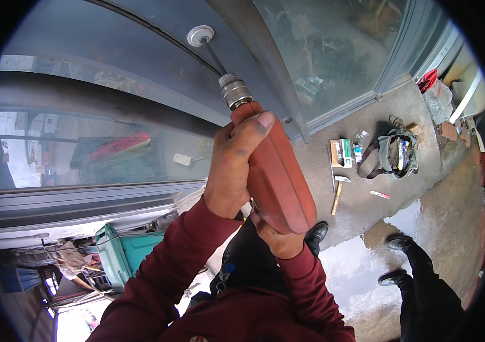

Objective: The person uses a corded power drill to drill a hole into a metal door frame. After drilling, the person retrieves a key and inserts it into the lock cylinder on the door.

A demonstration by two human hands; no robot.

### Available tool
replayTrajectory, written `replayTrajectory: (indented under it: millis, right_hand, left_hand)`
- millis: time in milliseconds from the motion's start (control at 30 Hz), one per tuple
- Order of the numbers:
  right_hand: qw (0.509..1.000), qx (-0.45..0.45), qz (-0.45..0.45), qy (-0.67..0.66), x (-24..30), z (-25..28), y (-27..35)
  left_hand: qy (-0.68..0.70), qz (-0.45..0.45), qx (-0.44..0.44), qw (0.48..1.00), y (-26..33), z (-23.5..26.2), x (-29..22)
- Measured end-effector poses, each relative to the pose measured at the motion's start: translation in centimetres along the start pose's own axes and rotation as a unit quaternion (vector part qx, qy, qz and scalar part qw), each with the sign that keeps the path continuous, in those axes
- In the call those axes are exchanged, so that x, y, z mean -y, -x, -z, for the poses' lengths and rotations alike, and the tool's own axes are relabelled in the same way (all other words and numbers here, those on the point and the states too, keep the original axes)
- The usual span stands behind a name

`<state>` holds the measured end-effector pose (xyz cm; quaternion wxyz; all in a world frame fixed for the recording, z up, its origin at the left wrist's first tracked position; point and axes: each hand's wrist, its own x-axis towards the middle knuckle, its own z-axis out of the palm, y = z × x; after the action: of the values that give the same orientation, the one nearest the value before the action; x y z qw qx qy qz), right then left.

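A reddish-brown power drill (282,176) is held up before me, pointing away and up to the left. My left hand (228,162) wraps round the front of its body, thumb lying along the top behind the metal chuck (235,91). Below the rear end, my right hand (276,239) is closed on the drill, its fingers mostly hidden by the body. From the chuck a thin shank (214,57) runs to a round, pale, cup-like disc (201,35) at the grey metal door frame (157,71). Whether the disc touches the frame, I cannot tell.
On the concrete ledge (316,162) lie a hammer (337,196), small boxes (342,153), a red-and-white marker-like stick (380,194) and an open tool bag (396,151). Another person's legs (425,273) stand on wet ground at right. A green bin (120,256) stands lower left.
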<state>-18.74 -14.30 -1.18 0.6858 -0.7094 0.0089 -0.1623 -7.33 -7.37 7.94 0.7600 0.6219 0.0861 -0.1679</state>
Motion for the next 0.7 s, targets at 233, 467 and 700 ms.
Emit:
replayTrajectory:
  millis: [233, 467, 700]
  right_hand:
    - [0.993, 0.007, -0.071, -0.099, -1.9, -0.8, 0.7]
    - [0.957, 0.007, -0.104, -0.271, -4.2, -1.6, 1.2]
    - [0.959, 0.008, -0.072, -0.275, -5.9, -2.7, 0.9]
  left_hand:
    - [-0.037, -0.022, -0.009, 0.999, -0.3, -0.1, 0.4]
    - [-0.073, -0.038, -0.015, 0.997, -0.5, -0.1, 1.0]
    - [-0.107, -0.053, -0.029, 0.992, -1.0, 0.2, 1.6]
